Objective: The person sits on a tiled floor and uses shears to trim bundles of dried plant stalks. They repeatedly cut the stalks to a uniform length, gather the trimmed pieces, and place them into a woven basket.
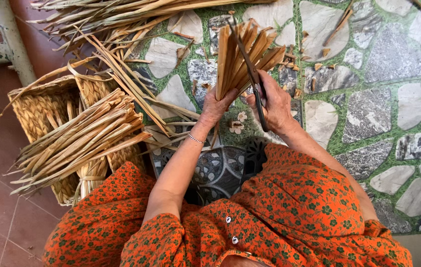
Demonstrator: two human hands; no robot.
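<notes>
My left hand (215, 106) grips the lower end of a fan-shaped bundle of dried flat reed strips (242, 54), held upright in front of me. My right hand (274, 106) holds dark scissors (252, 74) whose blades lie across the bundle's upper part. A thin bracelet (196, 140) circles my left wrist. I wear an orange flowered garment (289, 207).
A woven basket (37, 111) at the left carries a pile of dried reed strips (79, 141). More long strips (121, 20) lie at the top. Small cut pieces (319, 64) are scattered on the stone-patterned mat (383, 99). A pale post (10, 39) stands at the upper left.
</notes>
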